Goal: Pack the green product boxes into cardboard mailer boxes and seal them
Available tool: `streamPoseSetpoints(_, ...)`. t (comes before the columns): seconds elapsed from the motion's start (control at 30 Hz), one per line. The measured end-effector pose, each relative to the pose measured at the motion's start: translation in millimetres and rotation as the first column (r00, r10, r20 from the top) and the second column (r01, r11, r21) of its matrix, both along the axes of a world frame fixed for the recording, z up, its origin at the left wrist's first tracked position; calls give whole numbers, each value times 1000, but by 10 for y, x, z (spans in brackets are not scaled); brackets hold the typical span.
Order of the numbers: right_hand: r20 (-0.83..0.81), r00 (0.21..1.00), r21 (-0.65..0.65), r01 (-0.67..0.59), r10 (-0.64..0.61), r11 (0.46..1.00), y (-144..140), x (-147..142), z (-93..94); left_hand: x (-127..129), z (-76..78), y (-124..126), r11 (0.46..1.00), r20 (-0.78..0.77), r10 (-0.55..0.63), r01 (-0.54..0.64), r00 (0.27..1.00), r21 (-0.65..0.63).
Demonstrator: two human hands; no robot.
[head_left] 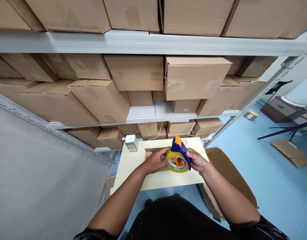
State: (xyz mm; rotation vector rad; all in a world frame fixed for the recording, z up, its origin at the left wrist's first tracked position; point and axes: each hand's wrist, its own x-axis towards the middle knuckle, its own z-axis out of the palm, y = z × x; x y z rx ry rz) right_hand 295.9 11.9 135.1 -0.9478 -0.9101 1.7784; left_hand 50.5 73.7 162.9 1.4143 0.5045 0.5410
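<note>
A blue and orange tape dispenser (pixel 184 149) with a roll of yellow packing tape (pixel 171 156) in it is held between both hands above a cream table (pixel 153 185). My left hand (pixel 157 161) grips the roll's left side, with the thumb at its rim. On the other side, my right hand (pixel 196 160) is closed on the dispenser's blue frame. Under the hands lies a piece of brown cardboard (pixel 147 155), mostly hidden by them. A small green and white box (pixel 131 144) stands at the table's back left.
Metal shelves (pixel 153 43) packed with cardboard boxes (pixel 193 78) rise behind the table. To its right stands a large open carton (pixel 230 176). White cables (pixel 158 131) hang at the back. Flattened cardboard (pixel 290 152) lies on the blue floor, near a drawer cabinet (pixel 278 108).
</note>
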Motion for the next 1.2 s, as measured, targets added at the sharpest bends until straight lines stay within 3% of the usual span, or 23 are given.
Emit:
streamPoseSetpoints(0.07,100,993,55,58,-63,997,-17,-43,61,-47,74,48,987,-26,143,-141,989,81)
streamPoseSetpoints(0.13,193,973,108,107,-126,988,-28,-78,126,-72,169,103,933,-48,321,-307,946,186)
streamPoseSetpoints(0.2,261,949,153,139,-176,978,-29,-99,167,-65,277,147,887,-80,420,-389,904,250)
streamPoseSetpoints(0.33,322,929,192,125,-183,973,-9,-104,131,20,430,178,929,-190,363,-337,912,153)
streamPoseSetpoints(0.5,347,928,211,68,-140,975,18,-86,23,101,422,156,944,-236,318,-328,918,-5)
streamPoseSetpoints(0.63,345,935,193,10,-77,981,30,-82,-3,110,385,137,939,-236,339,-344,911,17)
streamPoseSetpoints(0.83,338,936,199,33,-100,979,32,-115,-20,114,376,95,933,-216,358,-356,908,49)
streamPoseSetpoints(0.97,372,919,214,53,-132,975,22,-155,-46,100,342,67,912,-231,404,-371,885,174)
streamPoseSetpoints(1.1,408,898,189,93,-165,977,36,-173,-126,56,310,70,821,-286,520,-380,805,426)
streamPoseSetpoints(1.2,444,881,186,91,-167,978,76,-151,-168,14,323,104,766,-323,570,-346,755,542)
